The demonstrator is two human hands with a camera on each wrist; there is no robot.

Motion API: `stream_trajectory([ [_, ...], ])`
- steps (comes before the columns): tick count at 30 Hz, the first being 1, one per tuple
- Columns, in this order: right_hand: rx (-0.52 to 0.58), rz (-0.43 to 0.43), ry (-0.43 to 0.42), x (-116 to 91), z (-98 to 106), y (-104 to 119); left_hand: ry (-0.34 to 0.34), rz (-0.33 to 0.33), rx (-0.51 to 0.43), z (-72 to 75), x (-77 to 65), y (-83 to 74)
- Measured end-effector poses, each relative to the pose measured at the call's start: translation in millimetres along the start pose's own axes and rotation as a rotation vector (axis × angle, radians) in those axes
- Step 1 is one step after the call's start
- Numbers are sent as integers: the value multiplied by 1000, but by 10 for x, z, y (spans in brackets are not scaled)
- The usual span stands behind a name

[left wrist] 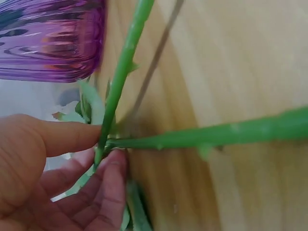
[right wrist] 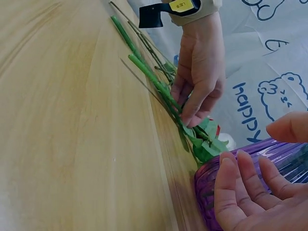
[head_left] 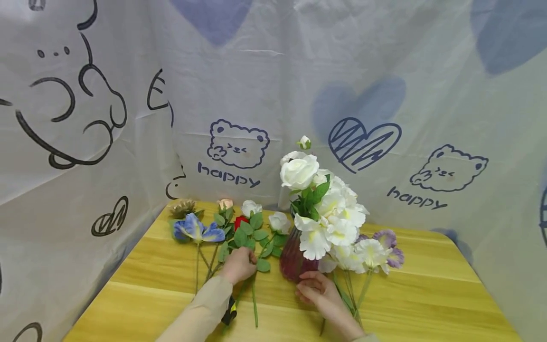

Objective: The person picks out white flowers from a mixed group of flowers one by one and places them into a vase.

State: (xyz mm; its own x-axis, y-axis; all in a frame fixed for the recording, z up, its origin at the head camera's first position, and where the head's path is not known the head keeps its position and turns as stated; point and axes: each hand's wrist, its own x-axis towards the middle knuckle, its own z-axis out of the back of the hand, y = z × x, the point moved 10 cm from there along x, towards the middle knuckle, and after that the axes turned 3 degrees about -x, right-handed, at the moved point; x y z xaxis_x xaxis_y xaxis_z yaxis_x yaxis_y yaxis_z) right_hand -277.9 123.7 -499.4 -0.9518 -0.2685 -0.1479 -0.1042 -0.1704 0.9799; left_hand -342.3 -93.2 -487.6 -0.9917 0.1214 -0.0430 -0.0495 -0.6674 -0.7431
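Note:
My left hand [head_left: 239, 265] pinches a thorny green rose stem [left wrist: 119, 79] between thumb and fingers, low over the table. A second green stem [left wrist: 216, 134] runs out beside the same fingertips. Leaves around the hand lead up to a white rose [head_left: 279, 222] and a red rose [head_left: 241, 222]. Beside the lower part of the purple glass vase [head_left: 295, 259] is my right hand [head_left: 319, 292], its fingers loosely bent and the thumb apart. White roses and large white flowers [head_left: 337, 213] fill the vase, leaning right.
Left of the roses lie a blue flower [head_left: 198, 230], a brownish flower [head_left: 183, 208] and a peach rose [head_left: 225, 204]. White and purple irises [head_left: 380, 251] lie right of the vase on the wooden table [head_left: 427, 294]. A printed curtain [head_left: 239, 85] hangs behind.

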Motion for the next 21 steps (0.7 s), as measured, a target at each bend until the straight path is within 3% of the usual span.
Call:
stream_trajectory([
  [5,-2,-3,9,-12,-3,-19,-43,21,-108,30,-17,74],
  [11,12,4,-6,-13,49,-16,-54,82,-338,85,-37,175],
  [16,24,4,-2,-10,74,-21,-56,172,-566,71,-26,268],
  [21,-71,65,-57,-21,116,4,-59,271,-695,43,-41,383],
])
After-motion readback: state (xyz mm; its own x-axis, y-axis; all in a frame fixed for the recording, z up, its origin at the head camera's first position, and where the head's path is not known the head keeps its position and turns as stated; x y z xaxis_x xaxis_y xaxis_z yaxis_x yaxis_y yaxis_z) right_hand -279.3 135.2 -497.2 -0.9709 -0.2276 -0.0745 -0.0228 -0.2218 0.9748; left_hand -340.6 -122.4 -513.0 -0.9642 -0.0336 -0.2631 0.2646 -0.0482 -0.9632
